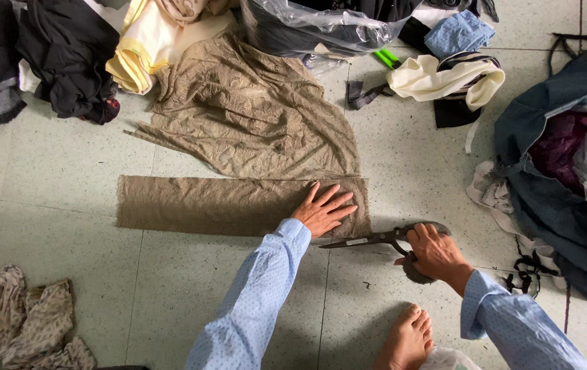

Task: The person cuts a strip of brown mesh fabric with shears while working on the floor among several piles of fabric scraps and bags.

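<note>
A folded strip of brown lace fabric (218, 204) lies flat on the tiled floor. My left hand (323, 209) presses flat on its right end, fingers spread. My right hand (434, 252) grips the handles of large black scissors (365, 240), whose blades point left along the strip's lower right edge. More of the same brown lace (252, 109) lies spread out behind the strip.
Piles of clothes ring the floor: black garments (60, 55) and a yellow-cream piece (146, 48) at back left, a plastic bag (321, 27), cream cloth (444, 79), a blue denim bag (567, 164) at right, patterned scraps (30, 325) at front left. A bare foot (406, 339) rests below the scissors.
</note>
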